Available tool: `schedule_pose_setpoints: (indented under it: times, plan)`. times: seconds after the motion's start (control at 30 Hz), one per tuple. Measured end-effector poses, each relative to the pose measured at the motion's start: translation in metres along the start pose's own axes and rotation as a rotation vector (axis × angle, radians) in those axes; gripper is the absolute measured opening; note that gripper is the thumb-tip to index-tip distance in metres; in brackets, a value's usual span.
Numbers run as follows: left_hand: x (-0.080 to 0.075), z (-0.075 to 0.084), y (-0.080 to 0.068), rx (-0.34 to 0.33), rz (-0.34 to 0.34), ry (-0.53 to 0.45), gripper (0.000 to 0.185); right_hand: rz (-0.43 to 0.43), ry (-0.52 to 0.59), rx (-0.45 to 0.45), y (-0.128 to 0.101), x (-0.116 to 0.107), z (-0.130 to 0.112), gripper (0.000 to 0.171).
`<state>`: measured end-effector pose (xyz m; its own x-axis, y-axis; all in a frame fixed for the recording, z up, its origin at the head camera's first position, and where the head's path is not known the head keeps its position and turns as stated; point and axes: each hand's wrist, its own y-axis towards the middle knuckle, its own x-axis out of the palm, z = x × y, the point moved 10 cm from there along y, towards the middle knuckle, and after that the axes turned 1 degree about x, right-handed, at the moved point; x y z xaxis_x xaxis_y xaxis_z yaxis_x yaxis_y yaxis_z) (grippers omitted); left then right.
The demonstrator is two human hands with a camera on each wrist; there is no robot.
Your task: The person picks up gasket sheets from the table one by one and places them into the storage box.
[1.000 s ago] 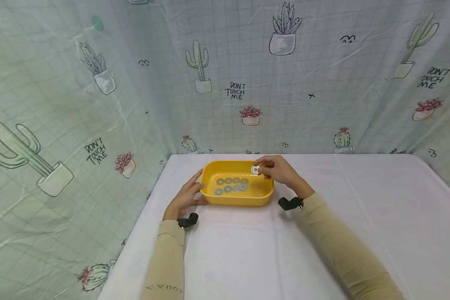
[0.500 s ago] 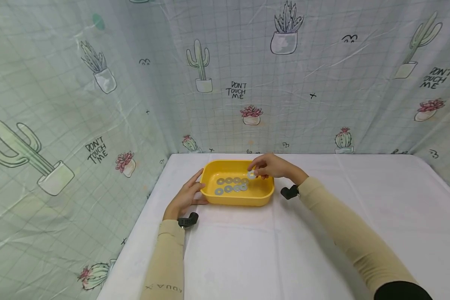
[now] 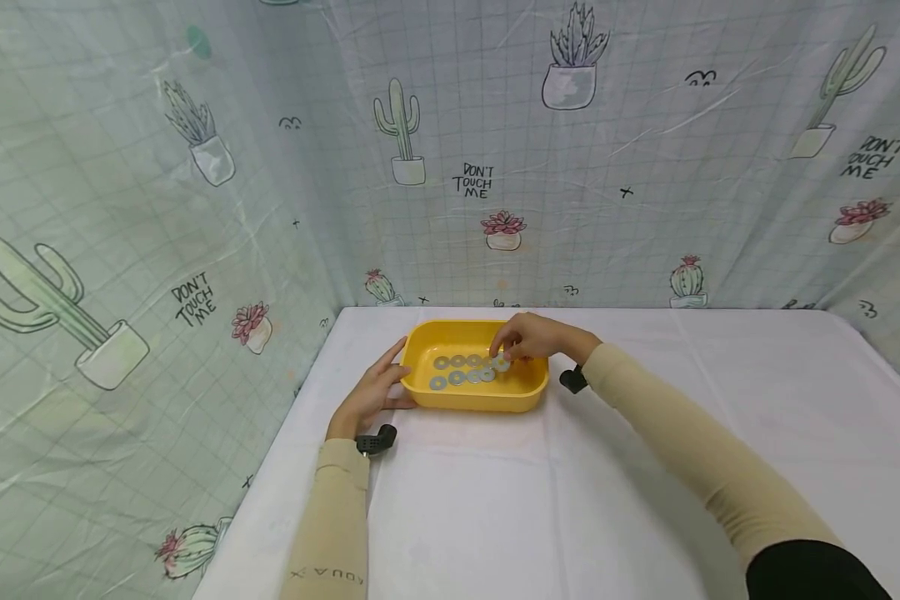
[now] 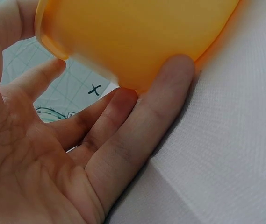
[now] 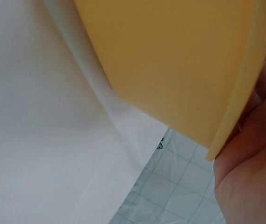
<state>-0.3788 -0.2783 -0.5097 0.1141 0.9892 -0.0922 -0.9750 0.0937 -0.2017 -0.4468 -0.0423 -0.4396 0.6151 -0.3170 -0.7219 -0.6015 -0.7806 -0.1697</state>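
A yellow plastic tray [image 3: 476, 402] stands on the white-covered table. Flat grey washers with round centre holes, such as this washer [image 3: 438, 383], lie in two rows on its floor. My left hand [image 3: 371, 392] holds the tray's left end; in the left wrist view one finger reaches over the rim while the thumb presses the outer wall. Inside the right part of the tray, my right hand [image 3: 532, 337] pinches another washer [image 3: 502, 363] low down, at the right end of the far row. The right wrist view shows the tray's outer wall [image 5: 170, 60], which hides those fingertips.
The white table [image 3: 457, 500] stretches toward me and to the right of the tray. Close behind the tray hangs a cactus-print curtain [image 3: 435, 233], which also closes off the left side. Each wrist carries a small black camera, like the left one [image 3: 377, 441].
My right hand has carried its washer leftward and down from the tray's back right rim to the far row. The left hand and tray have stayed put.
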Motion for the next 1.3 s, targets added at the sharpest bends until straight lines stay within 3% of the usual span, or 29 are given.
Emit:
schedule_pose_setpoints:
  times: [0.17,0.3,0.5,0.77,1.17,1.3]
  plan:
    - [-0.001,0.002,-0.002,-0.003,0.011,-0.007,0.061,-0.062,-0.073,-0.035,0.007,0.008,-0.006,0.020]
    - [0.000,0.001,-0.002,-0.003,0.001,-0.005,0.061,-0.096,-0.104,-0.003,0.010,0.013,-0.004,0.018]
    - [0.000,0.004,-0.002,0.012,-0.005,-0.003,0.060,-0.111,-0.116,0.032,0.012,0.016,-0.001,0.019]
    - [0.002,0.002,-0.002,0.000,-0.001,-0.010,0.060,-0.134,-0.231,0.040,0.014,0.022,0.002,0.019]
    - [0.001,-0.001,0.000,-0.002,-0.001,0.004,0.058,-0.069,-0.300,0.040,0.013,0.019,0.001,0.010]
    - [0.001,0.000,0.000,-0.006,0.001,0.002,0.059,-0.014,-0.247,0.032,0.008,0.010,-0.003,0.011]
